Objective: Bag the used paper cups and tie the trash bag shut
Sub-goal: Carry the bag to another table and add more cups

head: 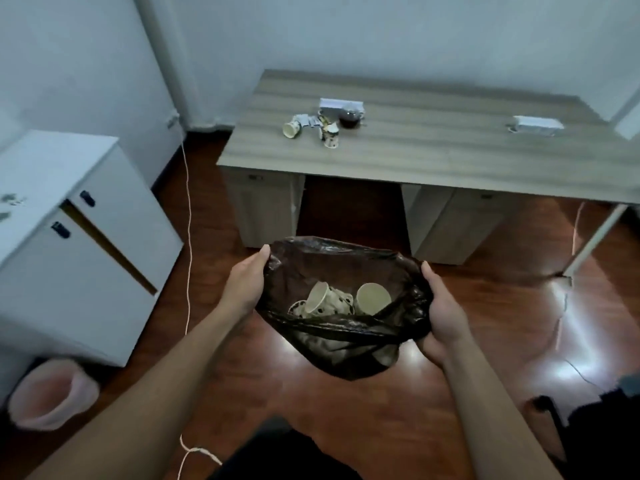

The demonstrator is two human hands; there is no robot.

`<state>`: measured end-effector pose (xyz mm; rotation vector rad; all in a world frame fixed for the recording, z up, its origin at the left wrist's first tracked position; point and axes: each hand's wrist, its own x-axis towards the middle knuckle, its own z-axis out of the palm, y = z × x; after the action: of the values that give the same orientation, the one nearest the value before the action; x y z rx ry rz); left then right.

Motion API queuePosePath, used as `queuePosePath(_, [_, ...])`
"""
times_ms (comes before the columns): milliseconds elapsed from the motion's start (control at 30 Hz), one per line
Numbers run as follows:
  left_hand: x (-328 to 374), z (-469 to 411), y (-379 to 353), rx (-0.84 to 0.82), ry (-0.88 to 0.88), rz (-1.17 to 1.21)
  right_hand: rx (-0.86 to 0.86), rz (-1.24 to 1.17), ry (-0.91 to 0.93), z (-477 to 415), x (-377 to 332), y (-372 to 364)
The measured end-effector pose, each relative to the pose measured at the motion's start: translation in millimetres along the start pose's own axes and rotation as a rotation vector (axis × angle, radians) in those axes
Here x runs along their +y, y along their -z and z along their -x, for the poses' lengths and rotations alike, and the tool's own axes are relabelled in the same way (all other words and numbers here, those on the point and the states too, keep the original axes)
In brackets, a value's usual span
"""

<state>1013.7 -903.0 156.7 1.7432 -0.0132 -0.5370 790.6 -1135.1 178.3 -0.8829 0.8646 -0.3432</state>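
Observation:
I hold a black trash bag [332,265] open in front of me above the wooden floor. My left hand [246,284] grips its left rim and my right hand [441,313] grips its right rim. Inside the bag lie patterned paper cups [320,299], one showing its open mouth [373,298]. On the desk [433,150] two more paper cups remain: one lying on its side [292,128], another [330,136] near it, beside small packets and a dark glass cup [349,118].
A white cabinet [69,237] stands to the left, a pink bin [52,393] at its foot. A thin cord [188,220] runs down the floor. White boxes [536,125] sit on the desk. A dark object [588,427] lies at lower right.

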Motion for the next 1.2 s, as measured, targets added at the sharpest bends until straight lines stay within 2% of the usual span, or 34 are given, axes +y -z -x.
queuePosePath(367, [51.5,-163.6,25.9,0.088,-0.005,0.076,-0.097,0.044,0.004,-156.4,-55.4,-115.6])
queuePosePath(500, [76.6,-225.7,36.9,0.054,0.005,0.102,-0.139,0.0,-0.001,-206.4,-78.2,-158.0])
queuePosePath(633, [107.9,-308.5,53.1,0.013,-0.002,0.113,-0.102,0.002,0.012,-272.2,-91.8,-213.0])
queuePosePath(933, [166.1,-423.9,60.5,-0.021,0.093,0.345,-0.061,-0.05,-0.019,-386.0,-109.1,-286.3])
queuePosePath(1200, [197.0,-526.1,31.5,-0.013,0.127,0.478,-0.163,-0.024,-0.08,-516.4,-140.6,-328.0])
